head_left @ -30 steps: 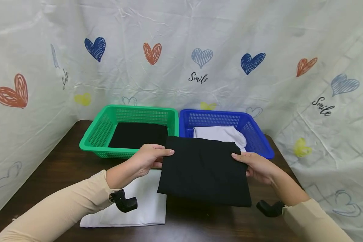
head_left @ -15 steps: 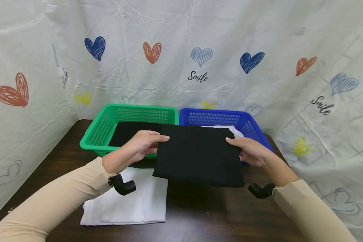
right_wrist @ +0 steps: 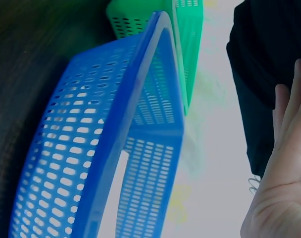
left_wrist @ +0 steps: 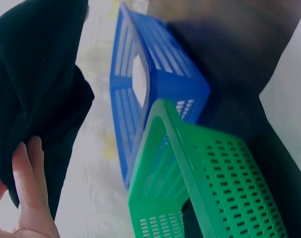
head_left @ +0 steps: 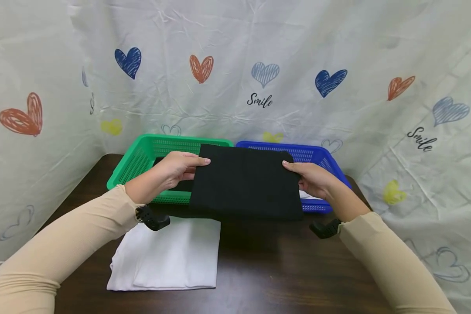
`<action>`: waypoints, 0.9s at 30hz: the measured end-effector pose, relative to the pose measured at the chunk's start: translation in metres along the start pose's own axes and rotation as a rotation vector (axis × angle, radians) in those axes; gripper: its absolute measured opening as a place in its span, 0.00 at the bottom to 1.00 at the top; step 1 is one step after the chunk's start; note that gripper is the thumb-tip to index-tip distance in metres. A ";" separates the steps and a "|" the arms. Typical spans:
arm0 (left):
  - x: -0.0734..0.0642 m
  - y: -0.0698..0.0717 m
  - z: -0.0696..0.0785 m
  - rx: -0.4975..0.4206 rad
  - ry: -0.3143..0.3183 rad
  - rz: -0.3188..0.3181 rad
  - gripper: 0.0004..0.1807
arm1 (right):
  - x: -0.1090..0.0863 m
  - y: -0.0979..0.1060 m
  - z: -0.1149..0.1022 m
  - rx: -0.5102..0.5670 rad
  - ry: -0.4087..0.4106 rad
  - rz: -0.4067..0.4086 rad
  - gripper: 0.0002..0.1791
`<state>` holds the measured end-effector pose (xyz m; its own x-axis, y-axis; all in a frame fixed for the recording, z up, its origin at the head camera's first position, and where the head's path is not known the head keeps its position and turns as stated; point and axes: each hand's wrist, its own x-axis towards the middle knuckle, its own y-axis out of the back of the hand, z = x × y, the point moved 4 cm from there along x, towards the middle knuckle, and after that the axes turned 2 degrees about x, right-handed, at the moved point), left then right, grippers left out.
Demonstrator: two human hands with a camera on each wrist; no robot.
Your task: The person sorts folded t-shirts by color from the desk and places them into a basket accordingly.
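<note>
A folded black cloth point(head_left: 247, 183), perhaps a garment, hangs in the air between both hands, in front of the two baskets. The left hand point(head_left: 179, 168) pinches its left edge, thumb on top and fingers beneath; in the left wrist view those fingers point(left_wrist: 29, 178) press the underside. On the opposite edge, the right hand point(head_left: 314, 178) pinches it the same way, and its fingers point(right_wrist: 291, 114) show under the cloth in the right wrist view. The green basket point(head_left: 119, 172) holds another black cloth point(head_left: 185, 185), mostly hidden. Inside the blue basket point(head_left: 318, 205) a bit of white cloth point(head_left: 308, 195) shows.
A folded white cloth point(head_left: 172, 257) lies on the dark wooden table point(head_left: 274, 279), at the front left below the left forearm. Behind the baskets hangs a pale curtain point(head_left: 227, 39) printed with hearts. The baskets stand side by side along the table's back.
Both hands have carried the black cloth up and forward in view and a little left. It now covers more of the baskets, while the white cloth on the table shows more fully.
</note>
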<state>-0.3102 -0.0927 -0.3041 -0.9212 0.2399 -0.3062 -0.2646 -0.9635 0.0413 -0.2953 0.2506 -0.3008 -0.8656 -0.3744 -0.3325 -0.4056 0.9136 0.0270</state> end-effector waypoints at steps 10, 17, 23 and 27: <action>0.012 0.032 0.015 0.061 -0.038 0.010 0.21 | 0.029 -0.015 -0.020 0.069 -0.015 0.048 0.15; 0.025 0.045 0.029 0.096 -0.067 0.033 0.24 | 0.057 -0.013 -0.031 0.086 -0.004 0.040 0.16; 0.034 0.054 0.030 0.107 -0.068 0.091 0.29 | 0.078 -0.011 -0.038 0.071 0.000 0.023 0.16; 0.040 0.058 0.032 0.117 -0.082 0.127 0.30 | 0.092 -0.009 -0.041 0.100 -0.012 0.012 0.17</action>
<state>-0.3715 -0.1353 -0.2840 -0.9681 0.1312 -0.2136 -0.1722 -0.9672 0.1866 -0.3832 0.2016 -0.2928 -0.8664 -0.3622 -0.3438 -0.3636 0.9294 -0.0631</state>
